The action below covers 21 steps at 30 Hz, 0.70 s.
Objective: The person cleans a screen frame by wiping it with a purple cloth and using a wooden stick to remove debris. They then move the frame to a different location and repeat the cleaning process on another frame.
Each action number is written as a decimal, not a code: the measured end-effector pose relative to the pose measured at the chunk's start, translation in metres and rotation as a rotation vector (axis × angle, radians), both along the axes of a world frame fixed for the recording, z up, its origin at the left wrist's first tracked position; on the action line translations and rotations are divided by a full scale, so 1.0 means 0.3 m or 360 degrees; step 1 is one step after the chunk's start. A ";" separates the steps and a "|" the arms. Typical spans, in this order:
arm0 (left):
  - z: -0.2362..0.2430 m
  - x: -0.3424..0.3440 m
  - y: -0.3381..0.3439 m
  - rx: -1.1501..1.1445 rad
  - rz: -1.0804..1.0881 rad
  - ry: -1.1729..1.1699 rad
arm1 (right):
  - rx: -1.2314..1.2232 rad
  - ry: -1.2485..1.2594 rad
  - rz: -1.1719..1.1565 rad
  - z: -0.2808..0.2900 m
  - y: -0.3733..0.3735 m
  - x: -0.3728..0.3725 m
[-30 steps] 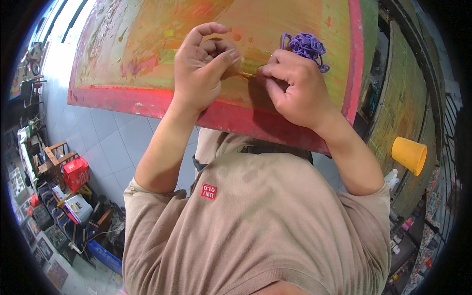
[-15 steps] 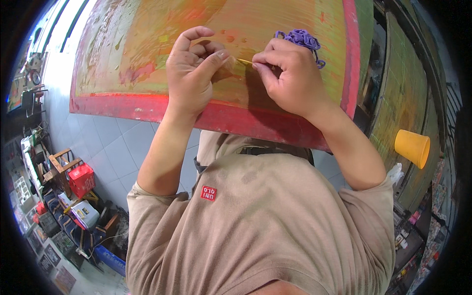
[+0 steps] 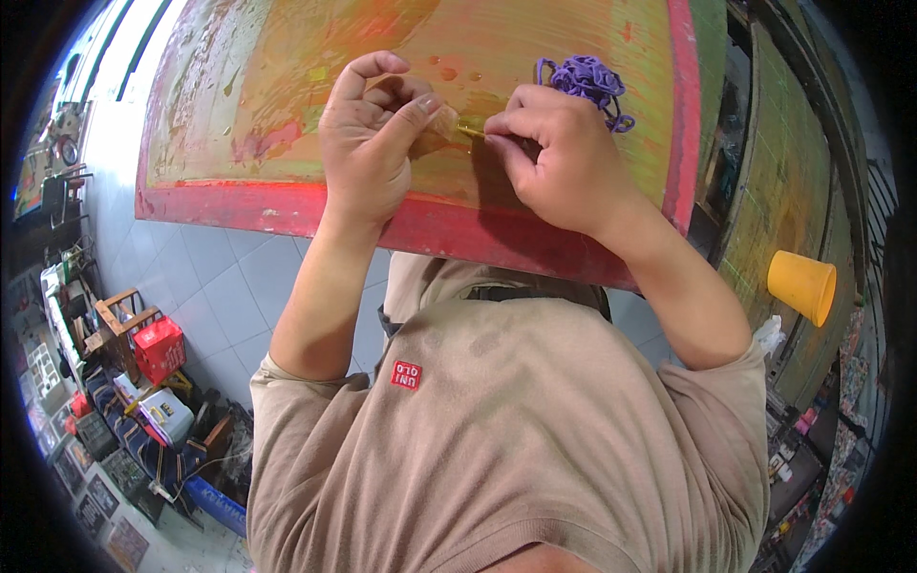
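Above a paint-smeared board, both my hands are raised close together. My right hand [image 3: 559, 158] pinches a thin gold-coloured rod [image 3: 471, 131] between thumb and forefinger. It points left, and its far end meets the fingertips of my left hand [image 3: 373, 129]. My left thumb and a finger are pressed together around something small and pale that I cannot make out; the forefinger stays curled above them. Just beyond my right hand lies a tangled heap of purple cord [image 3: 587, 81], partly behind my knuckles.
The board [image 3: 263, 91] has a red-painted frame [image 3: 458, 231] along its near and right edges. A yellow bucket [image 3: 800, 286] lies to the right on a greenish wooden surface [image 3: 774, 205]. Down at the left are a red box [image 3: 159, 347] and a wooden frame [image 3: 119, 315] beside grey floor tiles.
My right hand has shifted slightly left and down, bringing the rod closer to my left fingertips. More of the purple cord shows. My left hand has barely moved.
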<state>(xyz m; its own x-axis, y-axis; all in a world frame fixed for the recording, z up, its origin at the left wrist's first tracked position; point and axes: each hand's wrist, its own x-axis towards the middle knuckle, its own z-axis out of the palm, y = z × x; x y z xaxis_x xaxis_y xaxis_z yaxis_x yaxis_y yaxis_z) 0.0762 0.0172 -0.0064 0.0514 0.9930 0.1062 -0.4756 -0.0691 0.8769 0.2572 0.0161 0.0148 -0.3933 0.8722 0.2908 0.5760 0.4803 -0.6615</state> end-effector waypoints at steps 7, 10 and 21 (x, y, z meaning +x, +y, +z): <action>0.001 -0.002 0.000 0.0010 0.0007 -0.0027 | -0.0054 0.0004 -0.0085 0.003 0.009 -0.001; 0.006 -0.002 -0.002 -0.0019 0.0009 -0.0046 | -0.0021 -0.0033 0.0031 0.003 -0.001 -0.004; 0.008 -0.005 0.001 0.0037 0.0046 -0.0011 | -0.0046 0.0017 0.0043 0.011 0.001 -0.009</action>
<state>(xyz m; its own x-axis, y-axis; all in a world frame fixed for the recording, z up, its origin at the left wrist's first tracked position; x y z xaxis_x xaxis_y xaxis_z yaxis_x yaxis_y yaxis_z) 0.0748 0.0174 -0.0041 0.0219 0.9914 0.1293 -0.4792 -0.1031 0.8717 0.2545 0.0163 0.0181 -0.4137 0.8694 0.2700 0.5558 0.4761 -0.6815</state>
